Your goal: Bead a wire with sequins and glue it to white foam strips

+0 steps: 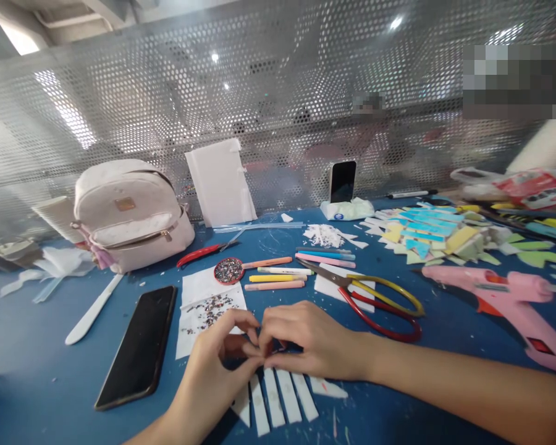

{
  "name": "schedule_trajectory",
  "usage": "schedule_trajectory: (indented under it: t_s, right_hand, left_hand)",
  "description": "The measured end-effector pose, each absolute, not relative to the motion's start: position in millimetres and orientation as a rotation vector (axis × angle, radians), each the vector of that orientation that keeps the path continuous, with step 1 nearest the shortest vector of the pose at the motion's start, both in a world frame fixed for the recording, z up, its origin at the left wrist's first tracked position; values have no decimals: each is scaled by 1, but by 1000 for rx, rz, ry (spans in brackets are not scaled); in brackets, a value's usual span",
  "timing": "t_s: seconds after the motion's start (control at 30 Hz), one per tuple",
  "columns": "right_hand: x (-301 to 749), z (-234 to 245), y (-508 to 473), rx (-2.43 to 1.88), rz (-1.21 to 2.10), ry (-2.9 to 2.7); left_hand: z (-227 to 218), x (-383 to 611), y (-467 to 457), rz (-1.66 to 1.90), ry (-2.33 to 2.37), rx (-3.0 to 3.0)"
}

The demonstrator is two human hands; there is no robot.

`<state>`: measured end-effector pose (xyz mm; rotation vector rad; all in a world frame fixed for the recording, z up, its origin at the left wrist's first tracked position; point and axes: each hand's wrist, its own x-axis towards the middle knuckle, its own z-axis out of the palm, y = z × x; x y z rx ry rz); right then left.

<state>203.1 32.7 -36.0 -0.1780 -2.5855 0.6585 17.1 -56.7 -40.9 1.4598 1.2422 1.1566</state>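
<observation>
My left hand and my right hand meet at the fingertips, each in a pinch. Anything between the fingers is too small or too covered to make out. Several white strips lie side by side on the blue table just below the fingertips, their upper ends hidden by my hands. Behind my left hand is a white sheet scattered with small coloured bits. A round red dish full of similar bits rests on its upper edge. Scissors with red and yellow handles lie beyond my right hand.
Several markers lie behind my hands, with red pliers farther back. A black phone is at left, near a pale backpack. A pink glue gun and a pile of coloured scraps occupy the right side.
</observation>
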Motion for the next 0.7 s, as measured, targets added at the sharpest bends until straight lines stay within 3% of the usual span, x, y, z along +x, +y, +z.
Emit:
schedule_trajectory:
  t_s: [0.7]
  right_hand:
    - [203, -31, 33, -352, 930, -2476]
  left_hand:
    - [-47, 14, -58, 1171, 1292, 1521]
